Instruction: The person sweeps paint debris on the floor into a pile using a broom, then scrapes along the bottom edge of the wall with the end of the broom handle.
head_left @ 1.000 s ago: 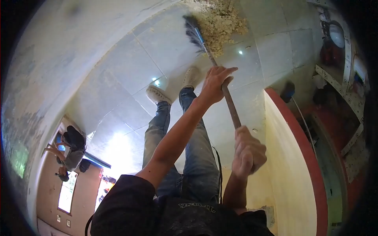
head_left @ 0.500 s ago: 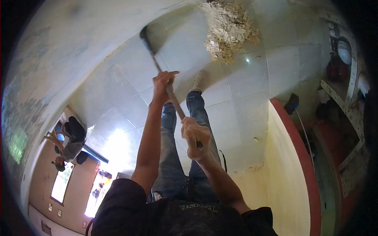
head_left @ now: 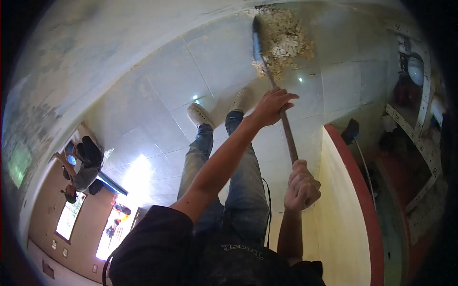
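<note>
Both my hands are on a shovel [head_left: 287, 133] with a long wooden handle. My left hand [head_left: 273, 107] is closed round the lower part of the handle, with a finger or thumb sticking out to the right. My right hand [head_left: 303, 186] is wrapped round the handle near its upper end. The dark, bluish head of the shovel shows almost edge-on, against the left side of a pile of pale flaky debris [head_left: 288, 45] on the floor. How deep the head goes into the pile, I cannot tell.
Grey tiles cover the floor [head_left: 176, 66]. A stained wall [head_left: 86, 62] curves along the left. To the right stands a low yellow partition [head_left: 346, 214] with a red top edge. Another person [head_left: 86, 164] crouches at far left, near bright openings. A white helmet [head_left: 416, 71] lies at upper right.
The shovel head has swung right from the bare tiles to the pile. Both my hands have moved right with the handle, and my left shoe has come into view.
</note>
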A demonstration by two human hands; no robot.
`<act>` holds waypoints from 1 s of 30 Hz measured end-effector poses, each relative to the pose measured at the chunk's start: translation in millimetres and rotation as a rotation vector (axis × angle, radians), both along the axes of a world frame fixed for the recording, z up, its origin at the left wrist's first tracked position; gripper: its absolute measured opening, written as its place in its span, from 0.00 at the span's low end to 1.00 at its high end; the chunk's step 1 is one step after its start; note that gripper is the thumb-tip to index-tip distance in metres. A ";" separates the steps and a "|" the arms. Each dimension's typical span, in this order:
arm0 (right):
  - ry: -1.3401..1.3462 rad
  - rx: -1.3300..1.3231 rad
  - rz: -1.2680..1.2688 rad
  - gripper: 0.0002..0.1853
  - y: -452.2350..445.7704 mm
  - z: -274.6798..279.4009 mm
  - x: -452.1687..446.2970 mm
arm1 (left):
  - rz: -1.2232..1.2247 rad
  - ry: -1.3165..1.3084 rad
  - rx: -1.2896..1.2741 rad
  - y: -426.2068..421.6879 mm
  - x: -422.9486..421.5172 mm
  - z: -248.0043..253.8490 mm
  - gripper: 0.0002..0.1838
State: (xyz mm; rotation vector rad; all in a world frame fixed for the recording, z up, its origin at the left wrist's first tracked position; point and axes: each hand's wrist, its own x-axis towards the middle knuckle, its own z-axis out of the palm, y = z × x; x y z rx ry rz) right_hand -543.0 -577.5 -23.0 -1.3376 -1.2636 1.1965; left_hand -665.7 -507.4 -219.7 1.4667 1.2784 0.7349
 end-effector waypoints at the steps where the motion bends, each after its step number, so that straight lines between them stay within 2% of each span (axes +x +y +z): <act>1: 0.134 -0.010 -0.041 0.23 -2.5 15.5 3.7 | -0.046 0.047 -0.016 -3.6 -5.6 18.6 0.17; 3: 0.315 -0.039 -0.073 0.24 0.3 51.8 -1.9 | -0.003 0.124 0.016 -22.9 -21.5 51.5 0.16; 5: 0.369 -0.034 0.047 0.23 -6.2 79.6 -6.7 | 0.003 0.188 -0.097 -49.1 -49.8 87.5 0.16; 7: 0.408 -0.027 0.127 0.20 -22.5 87.5 -18.9 | 0.022 0.300 -0.101 -78.4 -85.8 132.8 0.16; 9: 0.351 -0.184 0.215 0.18 -38.4 92.6 -37.9 | -0.021 0.411 -0.233 -119.9 -129.0 132.2 0.15; 10: 0.247 -0.346 0.283 0.18 -45.2 99.3 -46.3 | -0.008 0.444 -0.233 -145.2 -153.3 126.7 0.14; 11: 0.257 -0.319 0.360 0.17 -47.6 98.9 -61.1 | 0.007 0.473 -0.231 -164.7 -178.1 131.0 0.14; 13: 0.254 -0.260 0.463 0.17 -48.4 98.2 -89.2 | 0.043 0.572 -0.360 -184.8 -217.3 177.6 0.10; 15: -0.051 -0.177 0.689 0.18 -41.5 98.4 -114.7 | 0.135 0.612 -0.414 -227.4 -256.8 176.0 0.10; 16: -0.059 -0.144 0.715 0.18 -33.4 95.3 -123.4 | 0.172 0.609 -0.392 -240.7 -268.5 177.7 0.10; 18: -0.063 -0.077 0.966 0.13 -18.6 97.4 -144.4 | 0.312 0.678 -0.503 -263.8 -288.1 187.3 0.11; 19: -0.036 -0.245 1.048 0.12 -8.6 99.1 -153.0 | 0.345 0.670 -0.504 -270.6 -295.0 191.6 0.11; 21: -0.143 -0.231 1.136 0.12 8.6 78.2 -170.3 | 0.437 0.669 -0.512 -283.3 -306.8 201.6 0.13; 23: -0.101 -0.344 1.149 0.17 29.2 83.2 -183.9 | 0.468 0.655 -0.556 -287.4 -311.4 217.5 0.14; 25: -0.104 -0.238 1.177 0.22 43.3 57.2 -191.9 | 0.489 0.649 -0.590 -294.2 -324.1 218.8 0.15; 26: -0.156 -0.254 1.112 0.23 45.5 62.2 -203.2 | 0.451 0.608 -0.592 -301.2 -338.3 205.1 0.16; 27: -0.143 -0.291 1.078 0.22 47.5 40.9 -208.3 | 0.412 0.574 -0.581 -302.9 -362.4 200.3 0.16; 28: -0.155 -0.212 0.953 0.21 44.7 28.8 -218.8 | 0.415 0.585 -0.572 -301.4 -387.6 208.1 0.16; 30: -0.263 -0.142 0.801 0.20 47.7 32.1 -239.0 | 0.594 0.612 -0.612 -295.8 -427.4 224.2 0.16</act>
